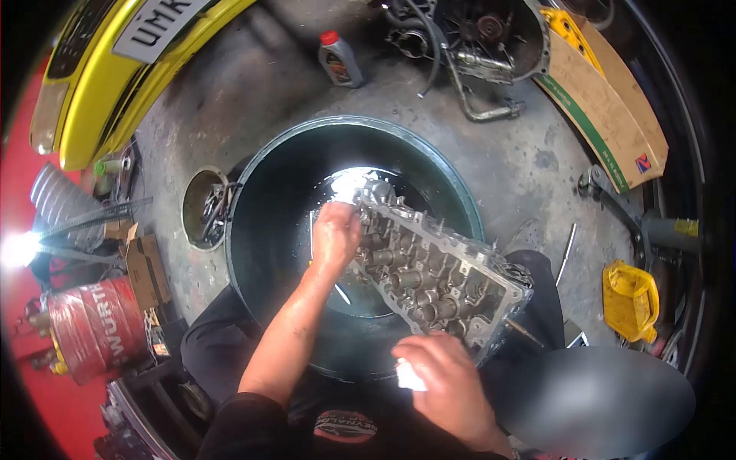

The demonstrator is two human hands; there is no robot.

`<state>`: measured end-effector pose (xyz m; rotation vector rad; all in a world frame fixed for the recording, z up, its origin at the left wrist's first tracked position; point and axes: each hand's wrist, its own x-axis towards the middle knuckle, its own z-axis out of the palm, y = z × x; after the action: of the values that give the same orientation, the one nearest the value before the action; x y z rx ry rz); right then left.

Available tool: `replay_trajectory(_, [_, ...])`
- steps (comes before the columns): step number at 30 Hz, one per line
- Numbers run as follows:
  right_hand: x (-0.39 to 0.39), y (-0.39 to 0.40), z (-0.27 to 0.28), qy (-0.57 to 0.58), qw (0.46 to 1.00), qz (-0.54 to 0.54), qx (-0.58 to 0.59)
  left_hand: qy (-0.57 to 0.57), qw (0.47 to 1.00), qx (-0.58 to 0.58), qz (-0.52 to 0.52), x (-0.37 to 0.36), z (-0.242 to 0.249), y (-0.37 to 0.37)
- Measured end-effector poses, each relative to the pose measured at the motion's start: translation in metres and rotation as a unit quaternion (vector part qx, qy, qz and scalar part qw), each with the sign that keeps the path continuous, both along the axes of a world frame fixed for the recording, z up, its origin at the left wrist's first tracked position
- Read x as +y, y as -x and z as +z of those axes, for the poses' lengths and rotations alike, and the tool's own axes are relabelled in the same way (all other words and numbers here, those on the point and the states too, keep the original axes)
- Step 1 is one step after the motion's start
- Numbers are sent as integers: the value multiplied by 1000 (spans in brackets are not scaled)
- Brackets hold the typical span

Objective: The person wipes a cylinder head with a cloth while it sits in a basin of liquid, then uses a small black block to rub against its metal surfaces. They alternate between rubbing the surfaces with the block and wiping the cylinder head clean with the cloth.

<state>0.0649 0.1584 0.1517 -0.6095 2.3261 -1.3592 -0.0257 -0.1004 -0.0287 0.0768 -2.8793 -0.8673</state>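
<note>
A metal cylinder head [429,268] lies tilted across a large dark round tub [264,146], its lower right end near the tub's edge and my knee. My left hand [336,234] is closed at the upper left end of the cylinder head; whether it grips the metal or something smaller is hidden. Near the lower end of the part, my right hand [445,376] has its fingers curled round a small white object [410,376]. Dark liquid with a bright reflection shows at the bottom of the tub.
A bowl of small metal parts [192,238] stands left of the tub. Beyond it are a grey bottle with a red cap [340,61] and a gearbox housing [491,38]. At right are a cardboard box [606,107] and a yellow container [629,300].
</note>
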Motion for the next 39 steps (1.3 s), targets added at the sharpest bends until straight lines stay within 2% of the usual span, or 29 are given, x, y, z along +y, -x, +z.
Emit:
replay_trajectory(1, [-4, 0, 1, 27, 996, -74, 41, -2, 998, 4, 70, -10, -3, -7])
replay_trajectory(4, [-1, -1, 3, 9, 978, -162, 129, -73, 941, -187, 273, -61, -61, -30])
replay_trajectory(6, [-7, 0, 5, -17, 977, -165, 138, -74, 946, -204, 239, -101, -111, -34])
replay_trajectory(8, [-11, 1, 2, -37, 981, -150, 114, -54, 954, -227, 190, -113, -115, -9])
replay_trajectory(11, [-13, 6, -3, -54, 992, -101, 46, 48, 974, -185, 118, -119, -131, 55])
replay_trajectory(12, [-15, 10, -4, -71, 993, -93, 20, 79, 956, -243, 142, -114, -139, 77])
replay_trajectory(15, [-16, 18, -12, -72, 994, -84, -9, 119, 920, -299, 223, -107, -241, 107])
replay_trajectory(16, [-16, 20, -16, -55, 994, -91, -6, 117, 960, -203, 156, -91, -248, 105])
replay_trajectory(17, [-14, 22, -19, -52, 994, -90, -22, 71, 990, -113, 39, -92, -275, 109])
replay_trajectory(18, [-14, 26, -16, -50, 994, -89, -44, 38, 988, -136, -67, -94, -257, 114])
replay_trajectory(19, [-14, 28, -14, -47, 993, -88, -62, -11, 984, -178, -7, -90, -238, 117])
replay_trajectory(21, [-13, 27, -16, -48, 993, -86, -63, 38, 974, -222, 10, -87, -216, 122])
replay_trajectory(24, [-14, 23, -14, -58, 994, -83, -52, 33, 991, -49, 118, -74, -179, 92])
replay_trajectory(25, [-16, 22, -16, -77, 994, -76, -29, -63, 981, -22, 182, -75, -160, 79])
replay_trajectory(28, [-15, 10, -24, -119, 991, -52, 17, -121, 965, 1, 235, -60, -74, 28])
replay_trajectory(29, [-14, 7, -25, -127, 990, -50, 28, -147, 966, 27, 211, -48, -58, 11])
replay_trajectory(30, [-16, 5, -24, -135, 989, -47, 36, -139, 978, 73, 137, -28, -33, -4])
replay_trajectory(32, [-20, 1, -20, -149, 987, -42, 51, -172, 982, 74, 39, 13, -3, -20])
replay_trajectory(33, [-22, -1, -18, -153, 985, -27, 70, -154, 983, 100, 2, 33, 7, -23])
replay_trajectory(34, [-23, 0, -17, -157, 983, -12, 92, -128, 979, 154, -48, 47, 13, -21])
replay_trajectory(37, [-19, 4, -21, -174, 969, 15, 172, -178, 964, 144, -136, 68, 20, -11])
replay_trajectory(39, [-8, 11, -32, -155, 958, 25, 238, -148, 965, 128, -174, 58, 5, 1])
